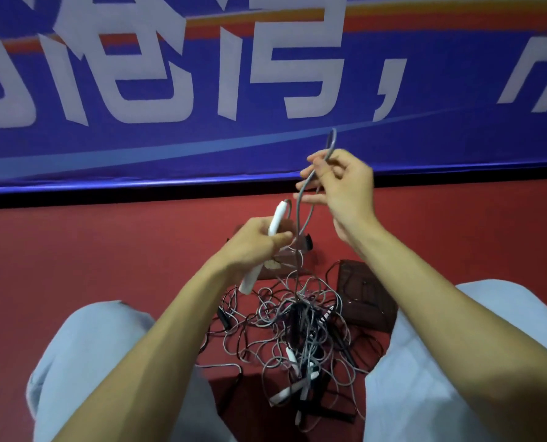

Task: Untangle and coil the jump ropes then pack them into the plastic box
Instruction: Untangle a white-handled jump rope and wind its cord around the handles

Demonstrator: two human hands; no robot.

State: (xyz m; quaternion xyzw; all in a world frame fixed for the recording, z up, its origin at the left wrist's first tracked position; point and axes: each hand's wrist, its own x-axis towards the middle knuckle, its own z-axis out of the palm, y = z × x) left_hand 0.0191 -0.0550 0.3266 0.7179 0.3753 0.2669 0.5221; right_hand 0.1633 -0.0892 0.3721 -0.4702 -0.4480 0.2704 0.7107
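Note:
My left hand (254, 244) grips a white jump-rope handle (277, 218) held upright at the centre of the view. Its grey rope (300, 215) loops up to my right hand (342, 183), which pinches the bend of the loop higher and to the right. Below both hands, a tangled pile of grey and black ropes (297, 323) with white and black handles lies on the red floor between my knees. A clear plastic box (294, 250) stands just behind my left hand, partly hidden by it.
A dark clear lid or tray (366, 291) lies flat to the right of the pile. A blue banner with white characters (202, 90) covers the wall ahead. My knees in light trousers (84, 362) flank the pile on both sides.

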